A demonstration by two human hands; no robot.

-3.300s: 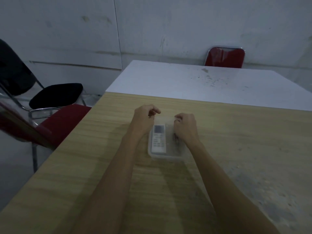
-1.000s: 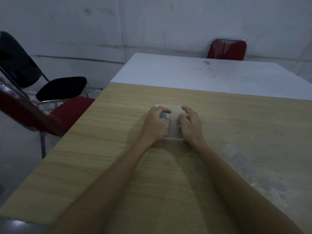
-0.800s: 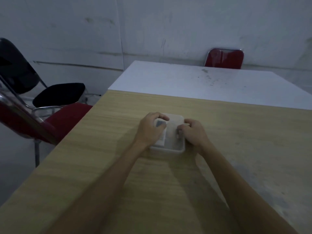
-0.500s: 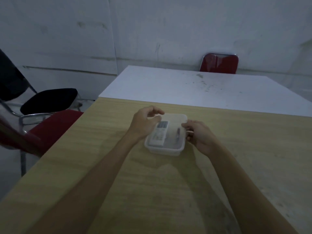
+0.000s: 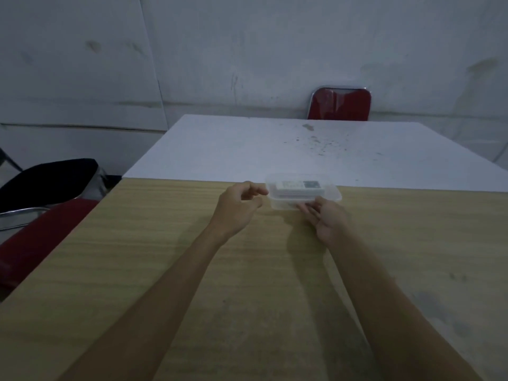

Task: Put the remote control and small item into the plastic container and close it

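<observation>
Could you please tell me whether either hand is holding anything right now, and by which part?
The right hand touches the plastic container at its near edge, fingers flat, not gripping. The left hand beside it holds nothing.

Beyond the right hand (image 5: pixel 327 218) fingertips, the small item inside the plastic container (image 5: pixel 303 191) cannot be made out; remote control (image 5: pixel 299 185) buttons blur.

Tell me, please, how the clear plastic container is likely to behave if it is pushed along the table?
The plastic container looks thin-walled, so it would probably flex. It sits low and flat on the wooden table, so it should slide, not tip. The remote control inside could shift.
</observation>
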